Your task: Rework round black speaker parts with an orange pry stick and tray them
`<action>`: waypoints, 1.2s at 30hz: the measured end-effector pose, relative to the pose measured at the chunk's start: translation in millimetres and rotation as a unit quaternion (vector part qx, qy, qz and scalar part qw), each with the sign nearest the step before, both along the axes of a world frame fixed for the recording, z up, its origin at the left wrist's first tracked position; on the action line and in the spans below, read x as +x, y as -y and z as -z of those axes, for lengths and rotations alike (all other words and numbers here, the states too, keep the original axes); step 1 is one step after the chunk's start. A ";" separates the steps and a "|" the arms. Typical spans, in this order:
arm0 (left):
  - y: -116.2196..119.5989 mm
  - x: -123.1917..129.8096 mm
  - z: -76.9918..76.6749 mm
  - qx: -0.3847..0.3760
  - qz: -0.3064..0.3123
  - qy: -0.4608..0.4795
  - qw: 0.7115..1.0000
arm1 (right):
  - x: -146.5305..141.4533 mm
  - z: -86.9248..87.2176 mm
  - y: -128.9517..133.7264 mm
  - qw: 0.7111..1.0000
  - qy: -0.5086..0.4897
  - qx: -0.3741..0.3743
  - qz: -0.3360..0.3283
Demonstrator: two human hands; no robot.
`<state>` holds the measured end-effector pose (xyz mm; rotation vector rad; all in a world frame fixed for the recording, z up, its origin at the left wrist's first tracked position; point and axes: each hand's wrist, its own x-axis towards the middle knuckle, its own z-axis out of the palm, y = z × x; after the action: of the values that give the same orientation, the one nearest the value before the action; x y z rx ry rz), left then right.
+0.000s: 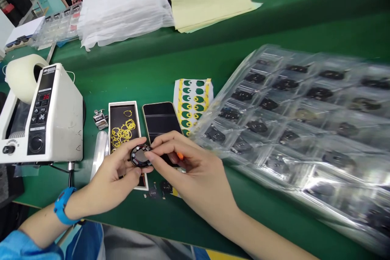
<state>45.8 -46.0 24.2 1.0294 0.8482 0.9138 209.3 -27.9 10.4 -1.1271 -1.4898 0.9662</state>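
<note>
My left hand (117, 174) is closed around the rim of a round black part (140, 155) with a grey disc in its middle. At the right edge of this part, my right hand (191, 166) pinches with thumb and fingertips; anything small between them is hidden. Something orange (180, 156) shows behind the right fingers, and I cannot tell whether it is held. Beneath the hands lie a white-rimmed box (137, 120) of yellow rings (122, 133), a phone (161, 115) partly covered by the right hand, and small black parts (166, 187).
A white tape dispenser (61, 118) stands at left beside a small metal counter (100, 119). Behind the phone lies a sticker sheet (190, 101). Clear compartment trays (292, 130) of black parts fill the right. White bags (124, 8) and yellow paper (213, 0) lie farther back; a person stands beyond.
</note>
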 end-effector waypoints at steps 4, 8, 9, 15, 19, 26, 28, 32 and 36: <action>0.7 1.7 0.0 -0.002 -0.009 -0.012 1.000 | -1.5 1.2 2.3 0.999 0.021 0.024 0.015; 1.0 1.7 -0.8 -0.007 -0.019 -0.058 0.998 | -1.8 2.1 3.8 0.997 0.045 0.055 0.021; 1.0 1.6 -1.0 -0.007 -0.023 -0.070 0.997 | -1.8 2.4 4.0 0.996 0.051 0.065 0.019; 0.8 5.5 -0.2 0.003 -0.050 -0.103 0.993 | -2.5 5.1 4.7 0.990 0.074 0.121 0.014; 0.4 11.8 -0.4 0.004 -0.092 -0.097 0.991 | -3.9 6.7 5.0 0.984 0.101 0.146 0.013; -3.1 16.0 -4.2 0.000 -0.117 -0.084 0.990 | -4.9 8.8 8.2 0.967 0.171 0.185 0.032; -3.4 15.6 -3.8 -0.003 -0.119 -0.083 0.989 | -4.9 8.9 8.3 0.967 0.168 0.189 0.041; -2.6 14.8 -2.4 -0.013 -0.118 -0.077 0.990 | -4.5 7.6 6.3 0.979 0.128 0.154 0.038; -1.2 14.8 -2.1 -0.020 -0.121 -0.079 0.989 | -3.4 6.1 3.2 0.993 0.087 0.075 0.005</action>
<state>60.6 -44.8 26.3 0.9859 1.1379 1.0237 205.9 -31.0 4.3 -1.1317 -1.6660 0.7508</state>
